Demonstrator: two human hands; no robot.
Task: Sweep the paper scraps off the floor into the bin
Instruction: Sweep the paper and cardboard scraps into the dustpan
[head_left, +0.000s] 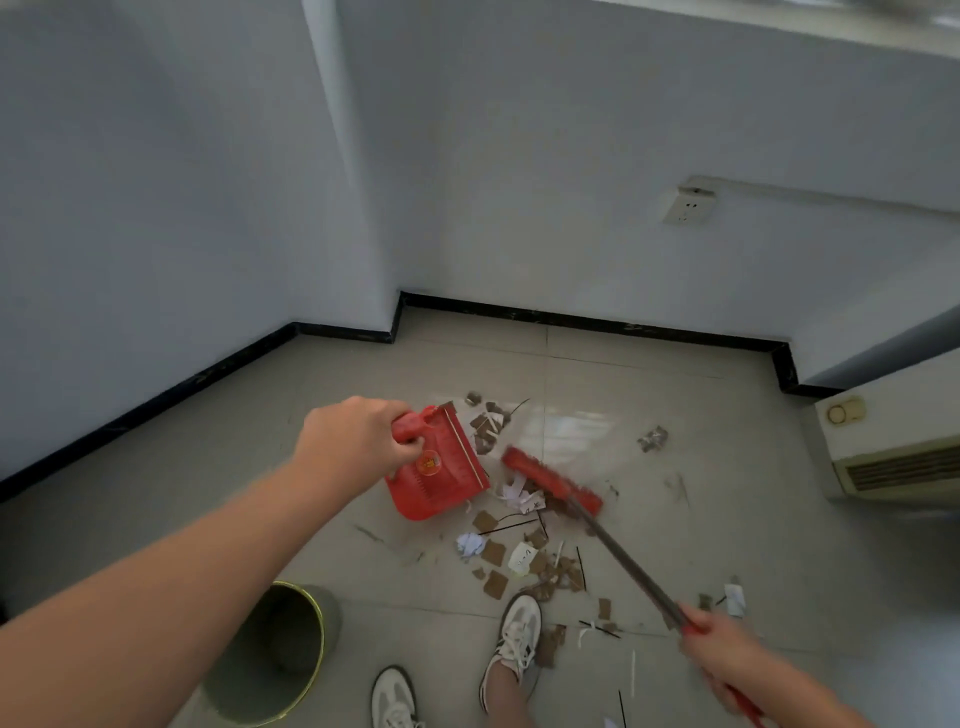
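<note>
Left hand (358, 441) fingers gripped a red plastic dustpan (439, 470); right hand (727, 657) fingers wrapped a red broom (553, 483), brown and white paper scraps (519, 558) beyond them.

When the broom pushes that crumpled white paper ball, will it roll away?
The paper ball looks light and roundish, so it would probably tumble a little. Its crumpled folds would likely stop it soon. The glossy floor may let it slide, not roll.

dustpan (439, 467) showing glossy red plastic | floor (649, 519) tiles gleaming, smooth | scraps (493, 553) lying as matt paper, brown card | broom handle (631, 566) looking like dull metal
</note>
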